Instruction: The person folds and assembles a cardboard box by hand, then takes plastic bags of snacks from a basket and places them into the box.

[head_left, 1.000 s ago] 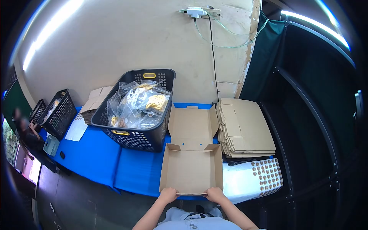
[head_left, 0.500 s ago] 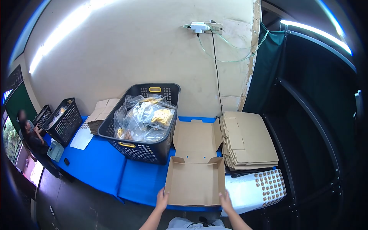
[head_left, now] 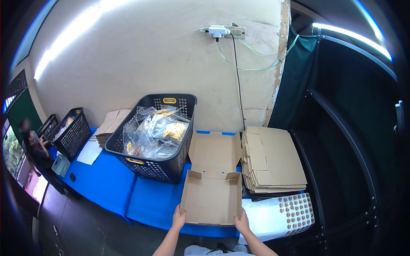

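An open cardboard box (head_left: 211, 198) lies in front of me with its lid (head_left: 215, 151) folded back toward the wall. The inside of its tray holds nothing. My left hand (head_left: 179, 216) grips the tray's left side near the front corner, fingers closed on the wall. On the opposite side, my right hand (head_left: 241, 221) grips the right wall near its front corner. Just left of the box stands a black basket (head_left: 160, 170) full of clear plastic bags (head_left: 158, 128), some with yellow pieces inside.
Flattened cardboard boxes (head_left: 277, 158) are stacked right of the box. A sheet of round stickers (head_left: 260, 217) lies before them on the blue-covered table (head_left: 149, 200). Farther left are another cardboard stack (head_left: 112, 123), a second basket (head_left: 70, 132) and people (head_left: 38, 149).
The front of the box has shifted slightly away from me and appears lifted a little, with both hands still on its sides. My view has shifted slightly.
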### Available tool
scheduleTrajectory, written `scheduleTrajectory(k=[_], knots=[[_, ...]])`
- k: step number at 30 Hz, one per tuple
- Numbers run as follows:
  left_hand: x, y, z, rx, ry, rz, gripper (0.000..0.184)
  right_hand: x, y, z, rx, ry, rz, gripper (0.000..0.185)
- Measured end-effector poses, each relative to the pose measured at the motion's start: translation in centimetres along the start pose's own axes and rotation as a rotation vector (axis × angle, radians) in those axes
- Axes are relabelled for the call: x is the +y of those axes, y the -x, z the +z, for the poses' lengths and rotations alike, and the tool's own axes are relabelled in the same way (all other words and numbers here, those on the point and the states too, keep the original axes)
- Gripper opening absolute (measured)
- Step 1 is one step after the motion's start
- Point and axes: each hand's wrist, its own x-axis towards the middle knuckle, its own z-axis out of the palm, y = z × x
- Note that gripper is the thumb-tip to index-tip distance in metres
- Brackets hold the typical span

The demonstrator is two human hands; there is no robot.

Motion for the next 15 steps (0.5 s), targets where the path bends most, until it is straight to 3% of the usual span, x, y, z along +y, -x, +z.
scheduleTrajectory(k=[3,6,8,13,14,15], knots=[[1.6,1.0,-0.4,0.013,0.057,-0.054,0.049,0.1,0.1,-0.2,-0.001,-0.05,-0.059,0.062],[5.5,2.2,-1.0,0.186,-0.116,0.028,0.049,-2.9,0.9,-2.1,0.062,0.147,-0.129,0.063],[7.8,2.5,-1.5,0.312,-0.124,0.147,0.047,-3.9,0.3,-2.9,0.098,0.208,-0.224,0.062],[15.0,1.2,-4.4,0.387,-0.157,0.286,0.042,-11.5,-1.7,-2.9,0.158,0.26,-0.455,0.054],[15.8,0.2,-5.5,0.421,-0.241,0.402,0.04,-13.8,-2.3,-2.2,0.238,0.222,-0.522,0.043],[16.7,-1.0,-6.7,0.455,-0.325,0.519,0.039,-15.6,-3.1,-1.9,0.238,0.226,-0.529,0.043]])
